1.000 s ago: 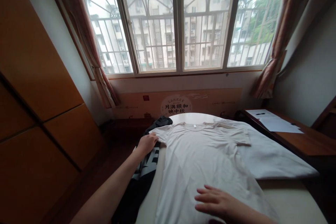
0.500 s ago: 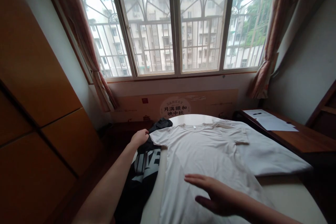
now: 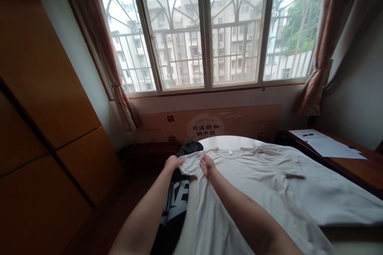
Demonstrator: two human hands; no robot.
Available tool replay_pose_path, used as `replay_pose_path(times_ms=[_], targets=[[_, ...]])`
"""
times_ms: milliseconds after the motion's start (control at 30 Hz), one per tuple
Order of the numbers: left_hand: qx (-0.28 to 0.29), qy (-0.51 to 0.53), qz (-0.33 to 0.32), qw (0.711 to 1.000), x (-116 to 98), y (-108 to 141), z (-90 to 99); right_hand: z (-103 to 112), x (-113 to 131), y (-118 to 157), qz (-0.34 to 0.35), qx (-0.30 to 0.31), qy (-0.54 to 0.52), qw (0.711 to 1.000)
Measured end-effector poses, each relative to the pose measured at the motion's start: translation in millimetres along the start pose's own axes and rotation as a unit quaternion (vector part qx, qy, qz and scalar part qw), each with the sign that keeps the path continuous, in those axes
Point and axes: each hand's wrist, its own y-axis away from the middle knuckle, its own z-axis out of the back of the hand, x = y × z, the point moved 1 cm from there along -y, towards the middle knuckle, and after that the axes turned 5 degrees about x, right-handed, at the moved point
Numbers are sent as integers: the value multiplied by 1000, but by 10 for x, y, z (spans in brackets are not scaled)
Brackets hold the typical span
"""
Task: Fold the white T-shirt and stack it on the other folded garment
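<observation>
A white T-shirt [image 3: 239, 175] lies spread on a pale round-edged table [image 3: 223, 140], its collar toward the window. My left hand [image 3: 173, 162] is closed on the end of the left sleeve. At the shoulder beside that sleeve, my right hand [image 3: 207, 166] touches the cloth with its fingers bent; whether it pinches the fabric is hard to make out. Under the left sleeve and along the shirt's left side lies a black garment [image 3: 175, 211] with large grey letters.
Another white cloth [image 3: 338, 191] lies right of the shirt. A brown desk [image 3: 369, 169] with white papers [image 3: 332, 147] stands at the right. Wooden cabinets [image 3: 77, 159] rise at the left, and a barred window [image 3: 206, 48] with curtains is behind.
My right hand has moved forward and left, from above the shirt's middle to its left shoulder. My left hand still holds the sleeve end. The view has shifted slightly.
</observation>
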Motion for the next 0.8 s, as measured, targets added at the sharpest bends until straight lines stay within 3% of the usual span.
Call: replay_pose_path(times_ms=[233,367,567,667,800], targets=[[-23,140,-90,986,-186,52,-30,98,-174,-165,-31,-67,-41,996],[-12,193,-166,967,-518,182,-128,171,-111,-175,-47,-46,-50,997],[76,156,-224,959,-977,355,-346,239,-18,-99,-56,27,-54,997],[59,96,-218,969,-954,399,-313,266,4,-36,-57,49,-56,996],[30,-28,-229,973,-687,552,-307,301,35,22,-43,55,-50,996]])
